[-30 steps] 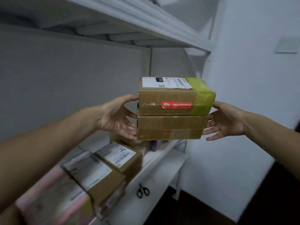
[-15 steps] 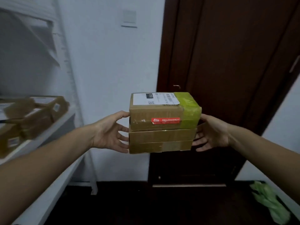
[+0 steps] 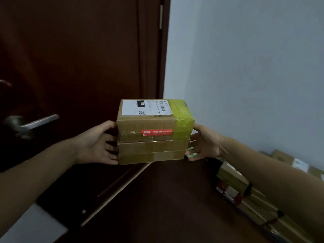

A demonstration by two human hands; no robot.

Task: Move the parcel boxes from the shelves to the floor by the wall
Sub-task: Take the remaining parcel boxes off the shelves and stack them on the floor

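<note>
In mid-air, dead centre: stack of parcel boxes (image 3: 152, 137), off the shelves, not yet down. Left hand (image 3: 94, 142) at 9 o'clock and right hand (image 3: 205, 142) at 3 press flat, fingers straight, likely to stop layers sliding. Floor boxes (image 3: 233, 179) at 4 o'clock by wall (image 3: 245, 67). Since earlier frame: shelves gone, door (image 3: 78, 58) now left.

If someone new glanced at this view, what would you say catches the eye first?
A stack of parcel boxes stands out at centre, pressed between the left hand and the right hand; the top box bears a white label, green tape and a red sticker. A dark door with a lever handle fills the left, and more boxes lie by the wall at lower right.
</note>
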